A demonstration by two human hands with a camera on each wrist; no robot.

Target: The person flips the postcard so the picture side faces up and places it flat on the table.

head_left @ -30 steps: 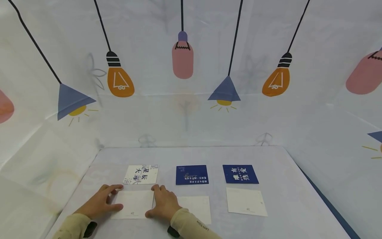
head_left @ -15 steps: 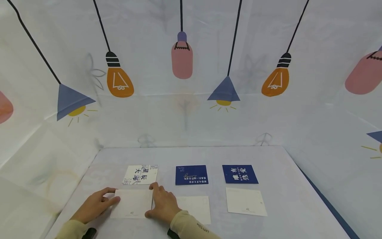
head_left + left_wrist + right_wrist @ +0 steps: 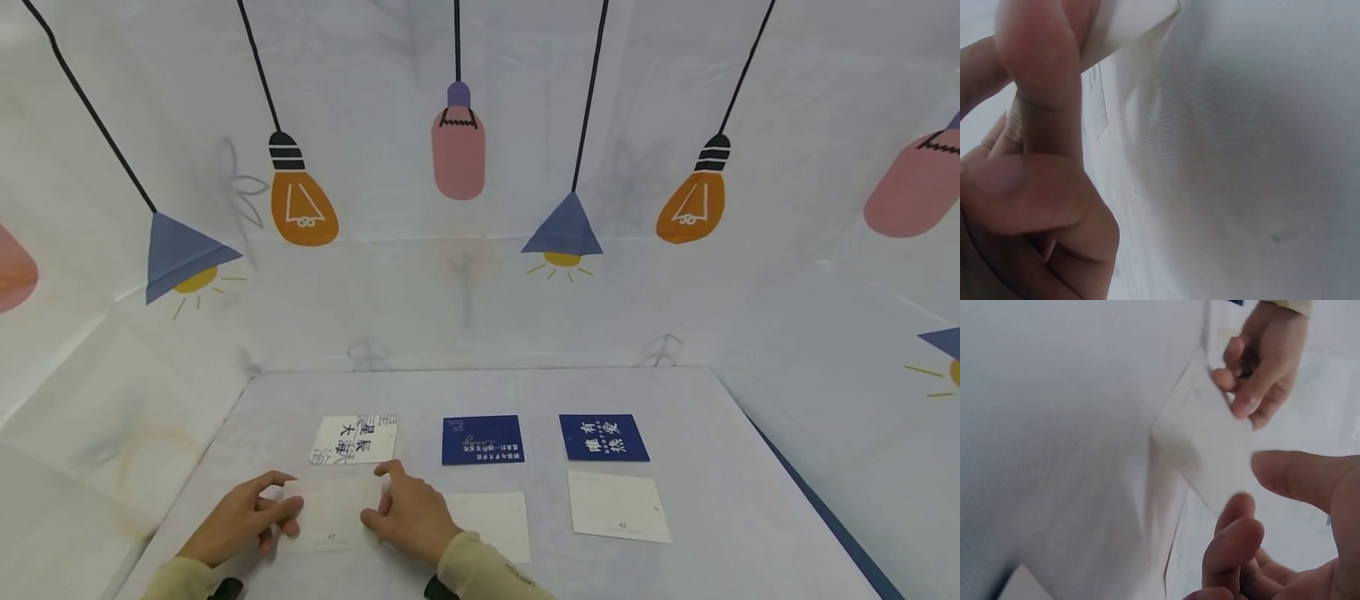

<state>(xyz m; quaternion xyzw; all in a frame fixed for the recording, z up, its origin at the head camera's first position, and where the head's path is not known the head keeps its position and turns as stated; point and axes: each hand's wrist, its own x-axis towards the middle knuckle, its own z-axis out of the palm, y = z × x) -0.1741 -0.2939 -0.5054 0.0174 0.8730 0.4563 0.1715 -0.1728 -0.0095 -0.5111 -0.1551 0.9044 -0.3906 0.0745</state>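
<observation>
In the head view my left hand (image 3: 243, 515) pinches the left edge of a blank-faced white postcard (image 3: 330, 510) with a small printed mark. The right wrist view shows that postcard (image 3: 1192, 428) tilted up off the table, with the left hand (image 3: 1266, 365) gripping its far end. My right hand (image 3: 416, 518) is at the postcard's right edge, thumb and fingers spread apart. A fingertip is at or very near the card's corner; contact is unclear. In the left wrist view the left hand's fingers (image 3: 1047, 81) cover part of the postcard.
Behind lie a white postcard with printed characters (image 3: 356, 439), a blue postcard (image 3: 482, 440) and another blue postcard (image 3: 603, 437). To the right are two more white postcards, one partly behind the right hand (image 3: 491, 521), one farther right (image 3: 618, 507). A patterned white cloth (image 3: 465, 292) backs the table.
My left fingers have closed on the postcard's left edge, and it has risen from the table. The right thumb has shifted slightly. The other postcards stay where they were.
</observation>
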